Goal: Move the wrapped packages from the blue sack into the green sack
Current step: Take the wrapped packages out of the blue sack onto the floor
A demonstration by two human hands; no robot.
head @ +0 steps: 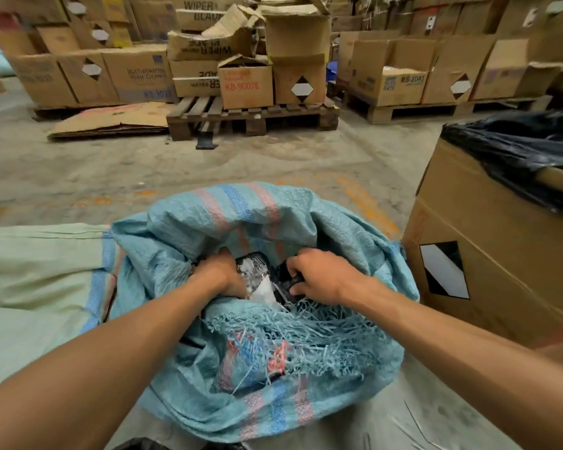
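Both hands in blue sack (241, 228), reaching for packages.
Left hand (220, 274) grips a plastic-wrapped package (257, 280); right hand (319, 276) grips a black one (288, 277). Film likely slippery: grasp around edges.

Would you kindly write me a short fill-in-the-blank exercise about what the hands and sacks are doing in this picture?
1. Both hands reach into the mouth of the ____ sack.
2. The right hand grips a package wrapped in ____ plastic.
3. The green sack lies to the person's ____ of the blue one.
4. The cardboard box on the right is lined with a ____ plastic bag.

Missing words: blue; black; left; black.
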